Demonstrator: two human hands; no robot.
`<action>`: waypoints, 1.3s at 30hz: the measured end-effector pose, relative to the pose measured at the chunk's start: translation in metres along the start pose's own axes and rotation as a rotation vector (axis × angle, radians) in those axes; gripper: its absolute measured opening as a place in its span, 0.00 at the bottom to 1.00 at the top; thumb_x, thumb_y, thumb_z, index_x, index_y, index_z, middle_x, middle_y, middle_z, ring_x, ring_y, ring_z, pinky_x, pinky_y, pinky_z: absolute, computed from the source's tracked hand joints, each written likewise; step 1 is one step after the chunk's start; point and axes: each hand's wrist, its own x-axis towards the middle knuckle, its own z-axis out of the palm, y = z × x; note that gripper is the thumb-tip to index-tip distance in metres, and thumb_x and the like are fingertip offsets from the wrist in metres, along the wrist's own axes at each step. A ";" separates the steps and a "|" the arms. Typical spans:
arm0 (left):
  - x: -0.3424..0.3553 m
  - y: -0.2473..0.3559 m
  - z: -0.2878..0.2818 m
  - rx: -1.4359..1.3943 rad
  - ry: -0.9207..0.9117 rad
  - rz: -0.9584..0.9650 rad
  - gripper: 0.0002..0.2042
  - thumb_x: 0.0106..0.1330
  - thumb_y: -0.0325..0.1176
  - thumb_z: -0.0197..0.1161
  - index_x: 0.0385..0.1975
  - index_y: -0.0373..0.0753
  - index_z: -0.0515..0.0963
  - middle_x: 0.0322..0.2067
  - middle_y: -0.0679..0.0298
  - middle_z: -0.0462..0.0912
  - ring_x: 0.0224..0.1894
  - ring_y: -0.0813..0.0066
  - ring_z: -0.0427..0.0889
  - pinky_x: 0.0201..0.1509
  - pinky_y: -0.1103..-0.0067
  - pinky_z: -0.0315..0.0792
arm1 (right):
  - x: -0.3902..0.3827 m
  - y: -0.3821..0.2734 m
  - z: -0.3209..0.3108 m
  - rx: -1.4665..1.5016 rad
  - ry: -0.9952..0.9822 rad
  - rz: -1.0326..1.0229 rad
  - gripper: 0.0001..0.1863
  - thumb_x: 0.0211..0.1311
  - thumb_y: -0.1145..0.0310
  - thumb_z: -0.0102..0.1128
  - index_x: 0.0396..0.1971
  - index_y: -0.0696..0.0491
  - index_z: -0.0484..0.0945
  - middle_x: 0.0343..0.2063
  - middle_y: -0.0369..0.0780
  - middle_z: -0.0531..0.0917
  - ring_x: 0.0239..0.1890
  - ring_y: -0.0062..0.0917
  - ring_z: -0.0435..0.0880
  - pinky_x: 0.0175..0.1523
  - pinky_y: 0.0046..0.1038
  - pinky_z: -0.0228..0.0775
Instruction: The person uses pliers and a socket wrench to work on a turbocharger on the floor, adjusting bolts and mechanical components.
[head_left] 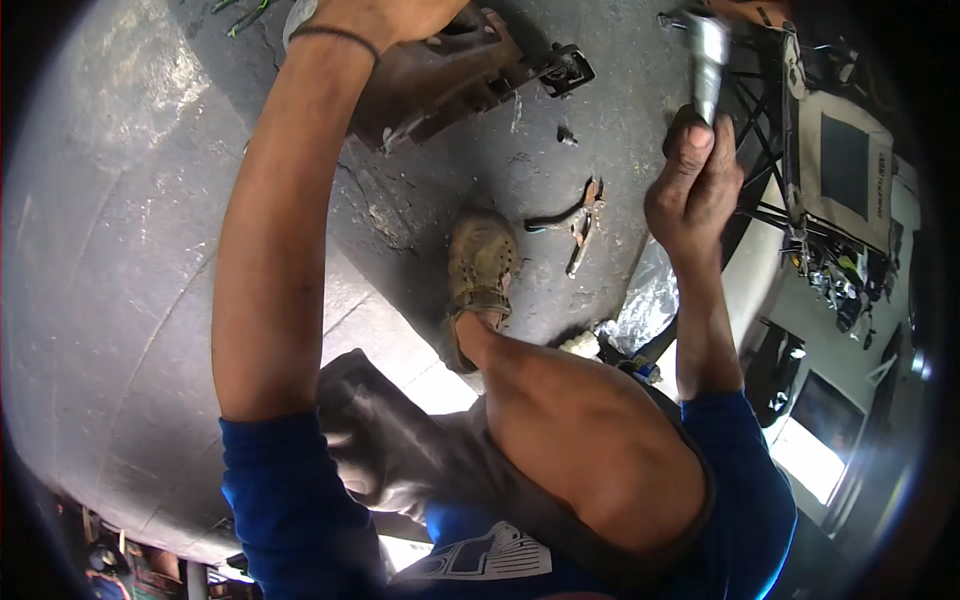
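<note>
My left hand [395,14] reaches over a brown, rusty metal part [450,75] on the grey floor. Its fingers run out of the picture at the top, so its hold is hidden. A dark band circles that wrist. My right hand [697,185], smudged with dirt, is closed round a shiny metal hand tool [708,65], whose thick, bright end points up and away. The tool's exact kind is unclear. Between my hands lie locking pliers [580,222] with their jaws turned away. A small dark metal piece [567,136] rests beyond them.
My shoe [481,255] stands on the floor near the pliers. On the right are a black wire rack [765,150], a cardboard box [848,165] and clear plastic wrap [650,310]. A large, pale curved surface [110,260] fills the left. Green strips [248,17] lie at the top left.
</note>
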 end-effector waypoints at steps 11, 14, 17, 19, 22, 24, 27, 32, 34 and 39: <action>0.009 0.016 -0.015 -0.114 -0.188 -0.194 0.17 0.56 0.31 0.63 0.44 0.30 0.83 0.50 0.42 0.81 0.57 0.44 0.77 0.63 0.61 0.74 | 0.017 -0.004 0.011 0.016 0.126 -0.177 0.17 0.80 0.62 0.48 0.30 0.57 0.68 0.12 0.46 0.74 0.15 0.38 0.81 0.21 0.38 0.67; 0.017 0.021 -0.012 -0.127 -0.151 -0.167 0.16 0.56 0.31 0.64 0.43 0.30 0.83 0.50 0.42 0.81 0.58 0.46 0.76 0.64 0.61 0.73 | 0.010 0.064 0.059 -0.619 -0.306 -0.102 0.15 0.80 0.65 0.49 0.32 0.58 0.70 0.14 0.46 0.76 0.16 0.30 0.81 0.22 0.33 0.68; 0.018 0.018 -0.011 -0.104 -0.129 -0.154 0.16 0.56 0.31 0.64 0.43 0.30 0.83 0.50 0.42 0.81 0.59 0.46 0.75 0.65 0.61 0.72 | 0.018 0.045 0.034 -0.510 -0.220 -0.034 0.15 0.79 0.63 0.49 0.33 0.59 0.72 0.18 0.51 0.80 0.18 0.38 0.84 0.25 0.38 0.73; 0.000 0.020 -0.006 -0.110 -0.165 -0.142 0.17 0.56 0.31 0.64 0.44 0.30 0.83 0.51 0.43 0.80 0.59 0.46 0.75 0.65 0.61 0.71 | 0.011 -0.001 0.010 -0.287 -0.139 0.033 0.17 0.79 0.61 0.48 0.34 0.59 0.74 0.20 0.53 0.81 0.21 0.47 0.84 0.28 0.44 0.75; 0.009 0.021 -0.013 -0.154 -0.142 -0.175 0.17 0.57 0.32 0.64 0.44 0.29 0.83 0.52 0.43 0.80 0.59 0.47 0.75 0.66 0.61 0.71 | 0.003 0.041 0.026 -0.115 0.171 -0.258 0.18 0.80 0.59 0.47 0.34 0.58 0.75 0.18 0.54 0.81 0.23 0.54 0.84 0.30 0.50 0.76; 0.017 0.022 -0.014 -0.087 -0.158 -0.170 0.17 0.57 0.31 0.64 0.44 0.29 0.83 0.52 0.43 0.80 0.60 0.47 0.75 0.66 0.61 0.71 | -0.005 0.089 0.054 -0.503 -0.206 -0.501 0.15 0.80 0.64 0.49 0.33 0.58 0.74 0.14 0.48 0.77 0.16 0.38 0.82 0.22 0.38 0.71; 0.016 0.025 -0.007 -0.173 -0.129 -0.193 0.17 0.57 0.31 0.65 0.44 0.29 0.83 0.52 0.43 0.80 0.61 0.47 0.75 0.66 0.61 0.71 | 0.003 0.055 0.046 -0.444 -0.159 -0.147 0.14 0.79 0.64 0.50 0.34 0.58 0.74 0.15 0.47 0.77 0.16 0.34 0.81 0.22 0.36 0.71; 0.011 0.018 -0.016 -0.129 -0.177 -0.172 0.16 0.57 0.31 0.64 0.43 0.29 0.83 0.51 0.43 0.82 0.60 0.45 0.75 0.67 0.62 0.70 | 0.007 0.011 0.012 0.065 0.026 -0.099 0.15 0.77 0.61 0.50 0.35 0.58 0.75 0.18 0.52 0.81 0.24 0.52 0.84 0.32 0.49 0.76; 0.016 0.021 -0.013 -0.126 -0.127 -0.131 0.16 0.57 0.30 0.64 0.43 0.29 0.83 0.49 0.43 0.82 0.60 0.45 0.75 0.68 0.62 0.69 | 0.000 0.059 0.044 -0.295 -0.242 -0.088 0.15 0.77 0.62 0.51 0.34 0.59 0.74 0.20 0.54 0.81 0.25 0.54 0.83 0.33 0.49 0.75; 0.007 0.014 -0.010 -0.062 -0.142 -0.074 0.14 0.55 0.30 0.63 0.39 0.30 0.83 0.46 0.44 0.84 0.55 0.49 0.77 0.66 0.63 0.68 | -0.012 0.032 0.041 -0.216 -0.334 0.204 0.15 0.76 0.62 0.53 0.35 0.60 0.74 0.21 0.57 0.82 0.27 0.53 0.86 0.35 0.53 0.76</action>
